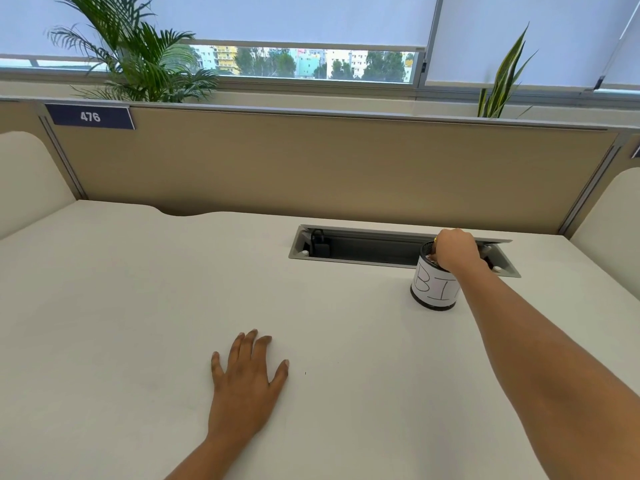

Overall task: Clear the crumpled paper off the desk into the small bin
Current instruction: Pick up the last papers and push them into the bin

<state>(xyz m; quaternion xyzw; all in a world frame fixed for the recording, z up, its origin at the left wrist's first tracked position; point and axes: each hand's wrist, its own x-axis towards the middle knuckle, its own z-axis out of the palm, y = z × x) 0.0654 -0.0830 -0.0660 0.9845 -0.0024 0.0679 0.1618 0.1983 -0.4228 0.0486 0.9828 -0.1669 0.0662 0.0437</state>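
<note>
My right hand [455, 251] covers the top of the bin [429, 289], so I cannot see its fingertips or if they hold any paper. My arm hides the end of the word on the bin. A dark thing [318, 242] in the bench's slot [363, 249] is too small to tell. Both arms run off the picture's edge.

Cream bench [121, 306] with a long grey cable tray [363, 249] sunk in near the back edge. Behind it, a tan partition [329, 168] with a blue plate [90, 116] marked 476 at upper left, and a rounded cream divider [27, 174] at each side. Beyond, a feathery palm [145, 57] and a striped, sword-leaved plant [502, 81]. Wide window [301, 64], pale blinds [294, 19] lowered most of the way. Daylight, coloured buildings and trees in the open strip.
</note>
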